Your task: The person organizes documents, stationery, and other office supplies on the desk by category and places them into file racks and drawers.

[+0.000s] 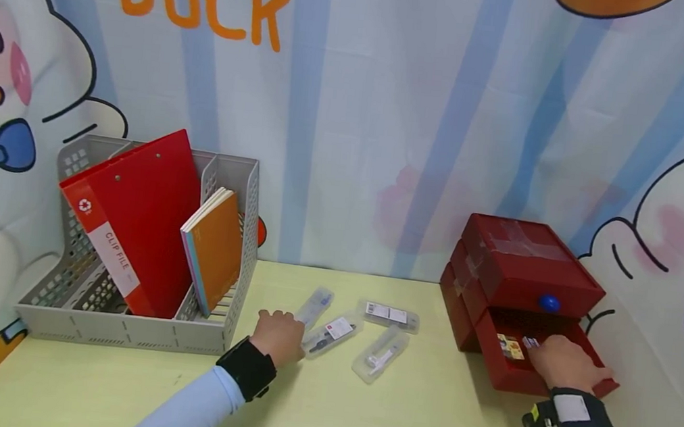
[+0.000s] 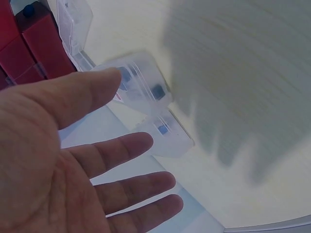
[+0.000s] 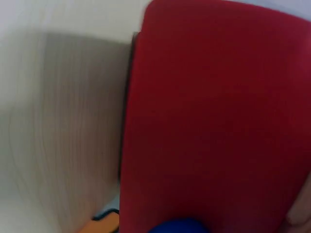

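Observation:
My left hand (image 1: 278,337) hovers at the left edge of several clear plastic cases on the table, its fingers apart and nothing in its palm in the left wrist view. The nearest is a clear case (image 1: 332,335) with a white label and dark contents; another clear case (image 1: 314,307) lies just behind. My right hand (image 1: 565,364) reaches down into a pulled-out red drawer (image 1: 519,380). Small yellowish packs (image 1: 510,347) lie in it, and a small striped item (image 1: 529,342) shows at the fingertips. Whether the fingers grip this item I cannot tell.
A red drawer cabinet (image 1: 533,264) with a blue knob (image 1: 550,303) stands at the right. On the left, a grey basket (image 1: 124,330) holds a red clip file (image 1: 146,223) and notebooks (image 1: 216,250). Two more clear cases (image 1: 380,354) lie mid-table. A printed curtain (image 1: 369,107) hangs behind.

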Demonstrator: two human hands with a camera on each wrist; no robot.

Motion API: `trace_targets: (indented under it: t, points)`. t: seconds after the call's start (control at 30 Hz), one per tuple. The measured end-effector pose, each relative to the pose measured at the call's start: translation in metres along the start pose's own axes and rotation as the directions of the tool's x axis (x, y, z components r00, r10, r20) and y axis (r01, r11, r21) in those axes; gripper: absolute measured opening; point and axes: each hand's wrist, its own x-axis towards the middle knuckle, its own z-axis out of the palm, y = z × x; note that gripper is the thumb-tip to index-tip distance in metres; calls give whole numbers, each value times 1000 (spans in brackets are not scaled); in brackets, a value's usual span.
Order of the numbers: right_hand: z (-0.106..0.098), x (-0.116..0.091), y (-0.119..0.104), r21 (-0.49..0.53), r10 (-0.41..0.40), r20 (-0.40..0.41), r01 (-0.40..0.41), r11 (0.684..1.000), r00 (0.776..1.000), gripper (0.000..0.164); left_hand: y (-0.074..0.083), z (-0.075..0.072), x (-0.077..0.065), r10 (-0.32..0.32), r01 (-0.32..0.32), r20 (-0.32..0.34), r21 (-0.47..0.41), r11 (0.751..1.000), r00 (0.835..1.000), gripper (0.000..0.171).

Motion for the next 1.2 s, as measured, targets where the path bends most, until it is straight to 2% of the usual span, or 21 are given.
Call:
trace_targets:
  t: [0.1,0.2,0.37,0.5,0.6,0.73,0.97,1.1,1.2]
  points:
    - [1,2,5,60,-40,52,37,998,998,53,1,1,0,-1,1,4,5,1000,1000,36]
    - [1,2,7,97,-61,55,56,994,997,47,1,3,0,-2,2,-5,1,1000,1000,36]
    - [1,-3,7,97,-56,-10,56,994,998,39,1,5,-1,-4,4,-18,-2,1000,1000,36]
    - [0,-12,4,85,-44,-69,50,995,997,34,0,7,0,-10,10,-3,-1,1000,1000,36]
    - [-2,-21,-1,65,-51,-113,59,996,992,36,0,8,1,-16,16,6,6,1000,1000,37]
    - [-7,-32,-4,41,-54,-150,61,997,987,47,-2,8,3,-20,20,9,12,1000,1000,38]
    - [-8,-50,0,32,27,-171,-22,999,985,56,-4,7,2,-27,27,29,4,1000,999,39]
    - [-9,-59,9,33,107,-99,-104,994,989,53,-4,7,2,-35,34,39,10,999,999,39]
    - [-6,-65,18,18,135,-55,-134,991,989,50,-5,8,3,-35,34,38,14,999,999,40]
